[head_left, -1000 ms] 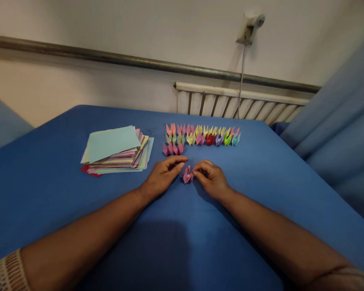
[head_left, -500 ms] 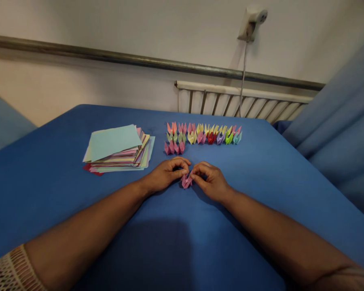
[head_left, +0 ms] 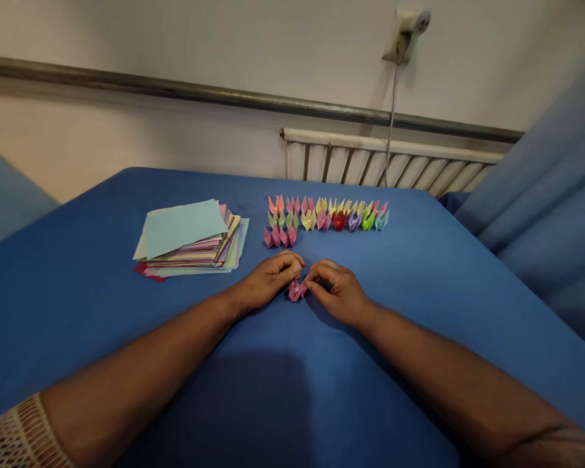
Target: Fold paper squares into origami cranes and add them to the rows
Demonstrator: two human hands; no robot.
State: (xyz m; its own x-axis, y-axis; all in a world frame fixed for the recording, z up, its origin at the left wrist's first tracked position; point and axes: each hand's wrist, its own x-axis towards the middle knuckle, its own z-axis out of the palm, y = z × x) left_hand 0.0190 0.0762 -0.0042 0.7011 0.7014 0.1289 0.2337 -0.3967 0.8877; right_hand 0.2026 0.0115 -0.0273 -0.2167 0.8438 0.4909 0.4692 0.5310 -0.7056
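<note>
A small pink origami crane (head_left: 297, 290) is held just above or on the blue-covered table (head_left: 244, 390), between my two hands. My left hand (head_left: 272, 278) pinches its left upper point with thumb and forefinger. On the other side, the fingertips of my right hand (head_left: 338, 289) close on its right upper point. Behind my hands stand folded paper cranes (head_left: 340, 221) in rows, in red, yellow, green, purple, blue and pink. The nearest short row holds pink cranes (head_left: 280, 236), just beyond my left hand.
To the left lies a thick, uneven stack of coloured paper sheets (head_left: 185, 231), pale blue on top. Beyond the table are a white radiator (head_left: 351, 142), a metal pipe (head_left: 214, 93) and a wall socket with a cord (head_left: 402, 39). A blue curtain (head_left: 550, 188) hangs at the right.
The pink crane has shifted slightly left and tilted a little between my fingers. My left fingers have closed in and cover more of its left point; my right hand has hardly moved.
</note>
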